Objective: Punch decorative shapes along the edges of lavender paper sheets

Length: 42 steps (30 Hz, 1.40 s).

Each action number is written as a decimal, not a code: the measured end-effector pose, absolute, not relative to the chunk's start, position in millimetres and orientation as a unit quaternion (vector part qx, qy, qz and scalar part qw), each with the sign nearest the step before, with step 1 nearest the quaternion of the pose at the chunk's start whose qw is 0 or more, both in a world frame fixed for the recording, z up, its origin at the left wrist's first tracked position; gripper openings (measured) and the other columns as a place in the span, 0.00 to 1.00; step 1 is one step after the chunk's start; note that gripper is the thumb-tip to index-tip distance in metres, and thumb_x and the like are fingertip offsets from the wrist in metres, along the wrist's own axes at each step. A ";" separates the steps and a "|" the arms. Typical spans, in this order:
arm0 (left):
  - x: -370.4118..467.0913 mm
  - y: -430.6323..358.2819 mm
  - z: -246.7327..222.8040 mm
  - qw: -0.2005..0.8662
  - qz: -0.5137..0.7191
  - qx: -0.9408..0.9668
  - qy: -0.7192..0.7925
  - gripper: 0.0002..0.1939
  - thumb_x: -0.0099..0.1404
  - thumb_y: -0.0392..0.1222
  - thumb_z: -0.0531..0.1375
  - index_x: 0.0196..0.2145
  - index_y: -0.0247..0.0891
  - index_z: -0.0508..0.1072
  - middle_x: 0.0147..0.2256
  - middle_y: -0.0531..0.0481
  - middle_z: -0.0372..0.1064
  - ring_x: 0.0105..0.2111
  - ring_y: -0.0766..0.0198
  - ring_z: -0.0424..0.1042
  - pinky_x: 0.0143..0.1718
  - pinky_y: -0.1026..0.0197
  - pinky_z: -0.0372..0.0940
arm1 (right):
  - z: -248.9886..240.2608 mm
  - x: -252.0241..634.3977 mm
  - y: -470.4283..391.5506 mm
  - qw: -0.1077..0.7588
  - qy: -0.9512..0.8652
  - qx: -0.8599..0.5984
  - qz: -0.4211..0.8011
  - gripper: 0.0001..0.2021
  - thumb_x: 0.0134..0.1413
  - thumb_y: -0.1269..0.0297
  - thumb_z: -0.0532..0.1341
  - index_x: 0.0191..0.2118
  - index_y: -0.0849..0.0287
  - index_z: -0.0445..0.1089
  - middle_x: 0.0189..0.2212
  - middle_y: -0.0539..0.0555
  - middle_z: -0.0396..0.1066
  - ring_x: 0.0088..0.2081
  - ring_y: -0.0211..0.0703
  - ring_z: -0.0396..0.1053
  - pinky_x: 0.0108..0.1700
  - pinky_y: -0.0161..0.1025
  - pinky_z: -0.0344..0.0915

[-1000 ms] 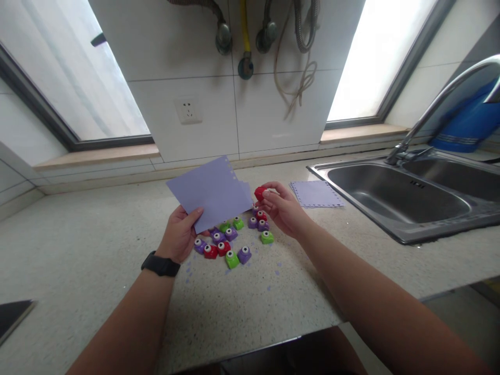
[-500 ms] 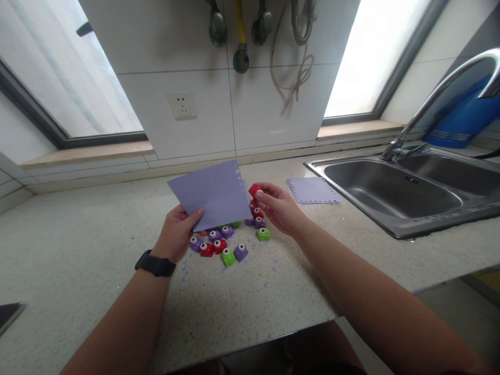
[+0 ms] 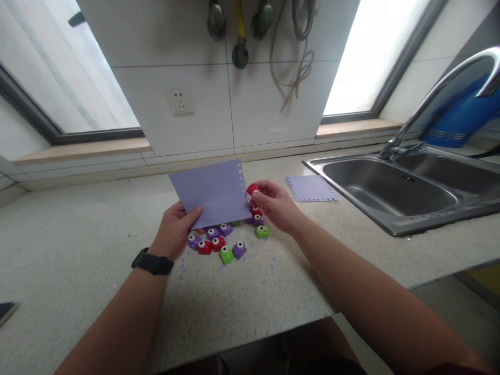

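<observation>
My left hand (image 3: 177, 226) pinches the lower left corner of a purple sheet of paper (image 3: 213, 195), thumb on top. Small punched holes run down the sheet's right edge. Between the fingers and thumb of my right hand (image 3: 275, 205) is a red craft punch (image 3: 253, 190), right at that punched edge; whether the paper sits in its slot I cannot tell. Below the sheet, several small punches lie on the counter, among them a green punch (image 3: 226, 254), a purple punch (image 3: 239, 250) and a red punch (image 3: 204, 247). The sheet hides part of the group.
A stack of purple sheets (image 3: 311, 188) with punched edges lies to the right, beside the steel sink (image 3: 351, 208). Tiny purple paper bits (image 3: 272, 266) are scattered over the speckled counter (image 3: 97, 229). A dark flat object (image 3: 7, 311) is at the left edge.
The red punch has tilted and come closer against the paper's right edge. The sheet has swung slightly flatter in my left hand, and the whole view has shifted a little.
</observation>
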<state>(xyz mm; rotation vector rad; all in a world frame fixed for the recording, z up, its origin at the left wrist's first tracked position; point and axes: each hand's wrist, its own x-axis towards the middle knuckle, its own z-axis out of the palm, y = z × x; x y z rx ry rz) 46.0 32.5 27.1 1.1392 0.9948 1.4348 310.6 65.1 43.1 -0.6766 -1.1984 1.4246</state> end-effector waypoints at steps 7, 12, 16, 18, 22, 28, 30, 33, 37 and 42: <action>45.8 33.3 26.7 0.510 0.595 0.468 0.408 0.22 0.54 0.43 0.74 0.45 0.35 0.78 0.38 0.46 0.80 0.22 0.66 0.74 0.17 0.66 0.71 | 44.9 310.2 63.8 0.548 -0.507 -0.293 0.597 0.18 0.45 0.59 0.76 0.40 0.56 0.73 0.35 0.49 0.74 0.32 0.36 0.71 0.35 0.38 0.66; 46.4 32.4 28.2 0.509 0.594 0.468 0.412 0.21 0.54 0.43 0.75 0.44 0.34 0.78 0.36 0.47 0.80 0.21 0.66 0.73 0.17 0.66 0.71 | 43.4 310.6 64.0 0.545 -0.510 -0.289 0.599 0.18 0.46 0.60 0.76 0.40 0.57 0.72 0.35 0.49 0.73 0.33 0.36 0.71 0.35 0.37 0.66; 47.0 32.3 28.5 0.506 0.594 0.468 0.416 0.22 0.54 0.43 0.75 0.44 0.34 0.78 0.35 0.46 0.80 0.21 0.66 0.73 0.17 0.66 0.71 | 41.0 311.2 65.4 0.531 -0.519 -0.292 0.602 0.18 0.46 0.60 0.76 0.41 0.56 0.72 0.36 0.49 0.73 0.32 0.35 0.71 0.35 0.37 0.67; 46.4 32.7 27.4 0.505 0.593 0.471 0.414 0.22 0.54 0.43 0.74 0.45 0.34 0.78 0.36 0.46 0.80 0.21 0.66 0.74 0.17 0.66 0.71 | 40.2 311.2 66.0 0.529 -0.521 -0.297 0.600 0.18 0.45 0.61 0.76 0.41 0.56 0.72 0.36 0.49 0.74 0.32 0.35 0.70 0.35 0.37 0.67; 44.2 33.7 24.7 0.497 0.593 0.484 0.409 0.23 0.55 0.44 0.74 0.47 0.34 0.78 0.37 0.44 0.80 0.22 0.65 0.74 0.18 0.65 0.70 | 38.8 311.2 67.5 0.529 -0.523 -0.302 0.596 0.19 0.43 0.62 0.77 0.42 0.56 0.74 0.37 0.50 0.75 0.34 0.36 0.71 0.39 0.38 0.69; 43.6 35.2 25.2 0.481 0.591 0.494 0.418 0.23 0.54 0.46 0.74 0.45 0.35 0.79 0.34 0.46 0.79 0.20 0.67 0.71 0.18 0.66 0.67 | 38.0 312.6 68.9 0.516 -0.532 -0.300 0.601 0.20 0.42 0.63 0.77 0.44 0.55 0.76 0.39 0.51 0.77 0.38 0.38 0.73 0.43 0.40 0.70; 43.6 35.3 25.7 0.475 0.591 0.497 0.423 0.23 0.54 0.47 0.74 0.45 0.35 0.79 0.33 0.47 0.79 0.19 0.68 0.70 0.18 0.66 0.66 | 38.7 312.9 68.2 0.509 -0.534 -0.302 0.604 0.20 0.41 0.64 0.77 0.43 0.55 0.77 0.39 0.51 0.78 0.38 0.38 0.74 0.45 0.40 0.71; 43.4 35.1 25.8 0.468 0.593 0.500 0.423 0.22 0.54 0.47 0.74 0.44 0.35 0.79 0.32 0.48 0.79 0.18 0.70 0.69 0.18 0.67 0.66 | 39.9 313.0 66.8 0.495 -0.541 -0.310 0.605 0.20 0.41 0.65 0.77 0.43 0.56 0.77 0.39 0.52 0.78 0.39 0.39 0.74 0.46 0.42 0.72; 43.4 35.1 25.4 0.467 0.595 0.506 0.415 0.20 0.55 0.46 0.73 0.43 0.35 0.79 0.34 0.48 0.79 0.18 0.70 0.68 0.18 0.67 0.66 | 39.4 313.0 66.1 0.479 -0.553 -0.315 0.604 0.19 0.42 0.65 0.77 0.43 0.56 0.78 0.39 0.52 0.78 0.39 0.39 0.75 0.48 0.43 0.72; 44.0 34.8 25.8 0.462 0.598 0.506 0.416 0.21 0.55 0.47 0.74 0.43 0.35 0.79 0.35 0.47 0.79 0.18 0.70 0.68 0.18 0.66 0.66 | 37.3 312.4 66.0 0.469 -0.557 -0.311 0.610 0.20 0.41 0.65 0.78 0.43 0.56 0.77 0.38 0.52 0.79 0.39 0.40 0.75 0.49 0.44 0.73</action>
